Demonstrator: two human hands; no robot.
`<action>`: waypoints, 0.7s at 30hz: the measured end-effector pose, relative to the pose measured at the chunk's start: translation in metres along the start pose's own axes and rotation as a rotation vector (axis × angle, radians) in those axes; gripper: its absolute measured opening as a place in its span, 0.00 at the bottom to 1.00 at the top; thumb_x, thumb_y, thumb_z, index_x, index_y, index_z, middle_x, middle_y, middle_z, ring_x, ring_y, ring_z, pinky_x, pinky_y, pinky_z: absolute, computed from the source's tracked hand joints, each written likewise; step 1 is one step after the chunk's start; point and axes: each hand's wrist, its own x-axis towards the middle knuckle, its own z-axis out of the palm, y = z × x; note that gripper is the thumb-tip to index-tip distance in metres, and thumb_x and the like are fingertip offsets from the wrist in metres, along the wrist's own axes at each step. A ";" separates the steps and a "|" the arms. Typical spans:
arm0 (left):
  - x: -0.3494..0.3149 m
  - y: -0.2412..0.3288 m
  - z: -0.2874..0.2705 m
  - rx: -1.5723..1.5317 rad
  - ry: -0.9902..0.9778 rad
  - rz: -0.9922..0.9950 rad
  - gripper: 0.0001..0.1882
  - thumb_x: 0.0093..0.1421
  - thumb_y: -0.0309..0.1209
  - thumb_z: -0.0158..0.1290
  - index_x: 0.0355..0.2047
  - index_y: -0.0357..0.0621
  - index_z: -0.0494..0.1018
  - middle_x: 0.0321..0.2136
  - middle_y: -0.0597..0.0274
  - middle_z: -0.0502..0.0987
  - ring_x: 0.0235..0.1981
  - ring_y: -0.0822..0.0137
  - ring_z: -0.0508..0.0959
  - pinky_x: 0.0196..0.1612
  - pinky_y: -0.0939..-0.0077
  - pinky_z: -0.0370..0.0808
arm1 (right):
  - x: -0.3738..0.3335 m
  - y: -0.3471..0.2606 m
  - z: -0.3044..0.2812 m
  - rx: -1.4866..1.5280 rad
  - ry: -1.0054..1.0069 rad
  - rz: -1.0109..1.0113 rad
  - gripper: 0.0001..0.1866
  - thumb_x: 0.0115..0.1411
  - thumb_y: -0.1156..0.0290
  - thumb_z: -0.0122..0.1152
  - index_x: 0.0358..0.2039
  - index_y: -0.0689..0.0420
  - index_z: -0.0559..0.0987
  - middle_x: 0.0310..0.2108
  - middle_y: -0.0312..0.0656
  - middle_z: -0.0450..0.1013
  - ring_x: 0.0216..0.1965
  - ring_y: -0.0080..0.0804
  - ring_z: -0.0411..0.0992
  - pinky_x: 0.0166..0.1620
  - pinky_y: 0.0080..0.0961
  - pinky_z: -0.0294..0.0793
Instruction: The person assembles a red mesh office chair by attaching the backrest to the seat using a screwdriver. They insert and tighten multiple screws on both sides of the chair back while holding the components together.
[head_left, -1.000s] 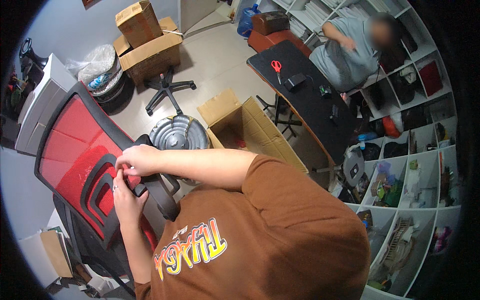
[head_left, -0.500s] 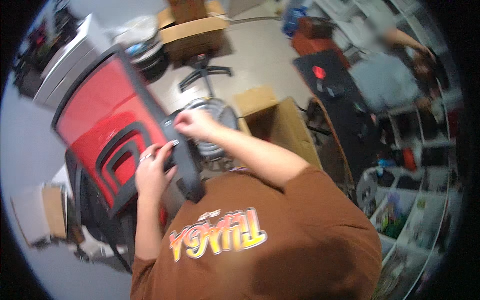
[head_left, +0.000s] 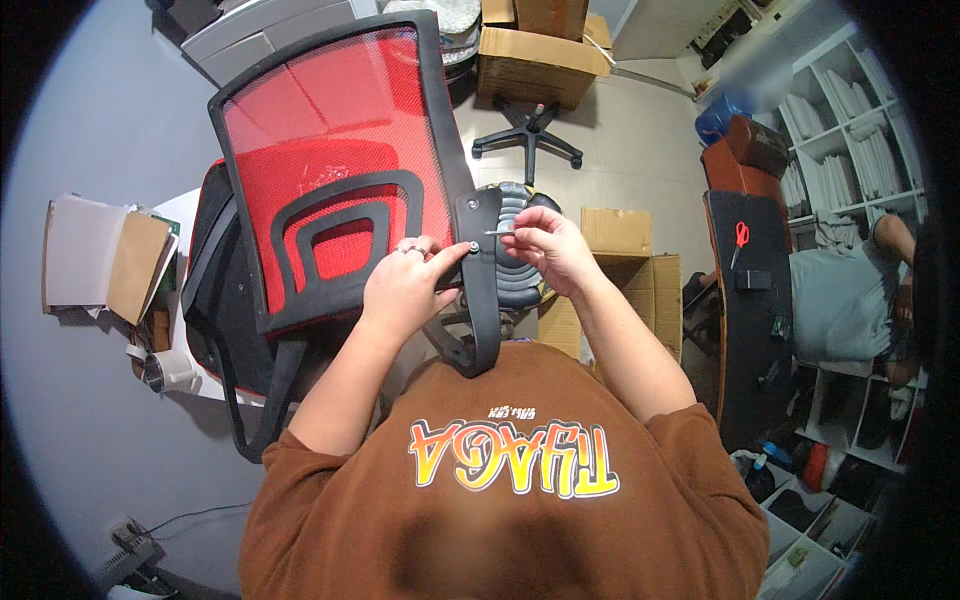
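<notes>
Up and to the left of the left hand (head_left: 405,285) and its fingers, the chair backrest (head_left: 330,110) leans at a tilt, red see-through mesh stretched in a curved black frame. The left index fingertip meets the lower bolt (head_left: 474,247), with the thumb set apart below; whether these fingers clasp anything on the hidden side cannot be told. Just above that fingertip sits the upper bolt (head_left: 474,204), a small, round, bright head in the black armrest (head_left: 483,300), whose long axis runs toward the body and bends into a loop below the left fingers. Next, a thin metal rod (head_left: 495,233) points left from the pinched fingers of the right hand (head_left: 560,258), the nearer hand to it. The rod is grey, slim and straight where it shows, lying crosswise to the armrest; its tip is over the armrest, just right of the bolts, and contact is unclear. Farther right of those fingers stand an open cardboard box (head_left: 616,232) and a black-topped bench (head_left: 745,370) carrying red-handled scissors (head_left: 741,236)
</notes>
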 end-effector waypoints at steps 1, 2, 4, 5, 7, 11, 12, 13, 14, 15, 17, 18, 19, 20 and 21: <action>-0.001 -0.001 0.001 0.010 0.001 0.000 0.33 0.42 0.34 0.65 0.52 0.65 0.70 0.34 0.63 0.74 0.41 0.59 0.75 0.40 0.66 0.76 | -0.001 -0.001 0.002 0.024 -0.028 0.033 0.07 0.58 0.79 0.57 0.37 0.58 0.72 0.35 0.39 0.73 0.37 0.30 0.76 0.41 0.25 0.78; -0.001 0.000 0.002 0.017 0.011 0.001 0.34 0.42 0.34 0.65 0.53 0.64 0.69 0.34 0.63 0.74 0.41 0.59 0.75 0.40 0.66 0.76 | 0.000 0.002 0.002 0.034 -0.030 0.043 0.07 0.58 0.79 0.58 0.37 0.58 0.72 0.35 0.39 0.73 0.37 0.30 0.76 0.41 0.25 0.79; 0.000 0.000 0.003 0.030 0.030 0.003 0.35 0.42 0.35 0.65 0.54 0.63 0.68 0.33 0.62 0.74 0.40 0.58 0.75 0.40 0.66 0.76 | 0.002 0.008 0.000 0.055 -0.030 0.062 0.07 0.59 0.78 0.58 0.37 0.58 0.72 0.35 0.38 0.73 0.37 0.29 0.76 0.41 0.25 0.79; 0.000 0.001 0.003 0.034 0.016 0.002 0.36 0.42 0.35 0.65 0.55 0.63 0.67 0.33 0.62 0.74 0.40 0.58 0.75 0.41 0.66 0.76 | 0.004 0.012 -0.002 0.062 -0.026 0.058 0.07 0.59 0.78 0.59 0.37 0.58 0.72 0.35 0.38 0.73 0.37 0.29 0.76 0.41 0.25 0.79; 0.000 0.003 0.000 0.044 -0.011 -0.004 0.37 0.43 0.35 0.65 0.56 0.63 0.66 0.33 0.62 0.74 0.40 0.58 0.75 0.41 0.66 0.76 | 0.006 0.017 -0.005 0.076 -0.021 0.051 0.07 0.58 0.78 0.59 0.37 0.58 0.72 0.36 0.38 0.74 0.36 0.28 0.76 0.41 0.25 0.79; -0.001 0.002 0.000 0.053 -0.013 0.004 0.37 0.43 0.35 0.64 0.56 0.65 0.66 0.33 0.61 0.74 0.39 0.58 0.75 0.40 0.67 0.76 | 0.008 0.017 -0.005 0.060 -0.017 0.061 0.07 0.59 0.77 0.59 0.38 0.57 0.72 0.35 0.38 0.74 0.36 0.28 0.76 0.41 0.24 0.79; -0.002 0.002 -0.001 0.057 -0.012 0.006 0.37 0.43 0.35 0.64 0.56 0.65 0.66 0.33 0.61 0.74 0.39 0.58 0.76 0.41 0.67 0.76 | 0.009 0.017 -0.005 0.038 -0.033 0.063 0.07 0.59 0.77 0.59 0.38 0.57 0.72 0.35 0.38 0.74 0.36 0.28 0.76 0.41 0.24 0.79; -0.002 0.002 -0.002 0.061 -0.012 0.011 0.37 0.43 0.35 0.64 0.57 0.66 0.66 0.33 0.62 0.74 0.39 0.58 0.76 0.41 0.67 0.76 | 0.009 0.016 -0.005 0.016 -0.047 0.064 0.07 0.59 0.77 0.59 0.38 0.57 0.72 0.35 0.37 0.74 0.36 0.27 0.76 0.40 0.24 0.79; -0.002 0.002 -0.002 0.062 -0.015 0.005 0.37 0.43 0.35 0.64 0.57 0.66 0.66 0.33 0.62 0.74 0.40 0.58 0.76 0.41 0.67 0.76 | 0.008 0.016 -0.004 -0.026 -0.037 0.060 0.07 0.59 0.77 0.58 0.38 0.58 0.73 0.35 0.37 0.74 0.35 0.27 0.76 0.40 0.23 0.78; -0.003 0.001 -0.003 0.063 -0.019 0.000 0.37 0.43 0.35 0.64 0.57 0.67 0.66 0.33 0.62 0.74 0.40 0.58 0.76 0.41 0.67 0.76 | 0.007 0.016 -0.001 -0.066 -0.025 0.056 0.07 0.59 0.78 0.58 0.38 0.58 0.73 0.34 0.37 0.74 0.35 0.26 0.76 0.39 0.22 0.78; -0.002 0.003 -0.003 0.063 -0.024 0.001 0.37 0.44 0.35 0.64 0.57 0.67 0.65 0.34 0.62 0.74 0.40 0.58 0.75 0.42 0.66 0.76 | 0.008 0.016 -0.005 -0.231 -0.042 0.001 0.07 0.59 0.78 0.55 0.39 0.59 0.76 0.33 0.36 0.75 0.34 0.24 0.75 0.38 0.20 0.76; -0.002 0.002 -0.003 0.066 -0.028 0.003 0.37 0.44 0.35 0.64 0.57 0.67 0.65 0.34 0.62 0.74 0.41 0.58 0.75 0.42 0.66 0.76 | 0.011 0.019 -0.008 -0.352 -0.076 -0.047 0.08 0.59 0.79 0.54 0.39 0.59 0.78 0.32 0.35 0.75 0.34 0.23 0.75 0.38 0.19 0.76; -0.001 0.002 -0.003 0.068 -0.035 0.003 0.37 0.44 0.35 0.64 0.57 0.67 0.65 0.34 0.61 0.74 0.41 0.58 0.75 0.42 0.66 0.76 | 0.005 0.010 0.003 -0.640 -0.033 -0.117 0.10 0.58 0.79 0.53 0.38 0.58 0.80 0.31 0.36 0.77 0.34 0.22 0.75 0.39 0.20 0.75; 0.002 0.007 -0.004 0.062 -0.031 0.012 0.37 0.43 0.36 0.64 0.57 0.67 0.66 0.35 0.60 0.74 0.43 0.57 0.74 0.44 0.64 0.75 | 0.009 0.015 -0.005 -0.797 -0.067 -0.439 0.12 0.55 0.81 0.53 0.38 0.57 0.81 0.31 0.37 0.78 0.35 0.25 0.76 0.39 0.24 0.76; 0.003 0.005 -0.005 0.056 -0.066 -0.009 0.37 0.43 0.35 0.65 0.56 0.64 0.66 0.36 0.59 0.75 0.45 0.57 0.74 0.45 0.64 0.74 | 0.014 0.020 -0.009 -0.928 -0.083 -0.568 0.14 0.51 0.82 0.54 0.37 0.57 0.81 0.31 0.42 0.78 0.36 0.31 0.77 0.40 0.27 0.76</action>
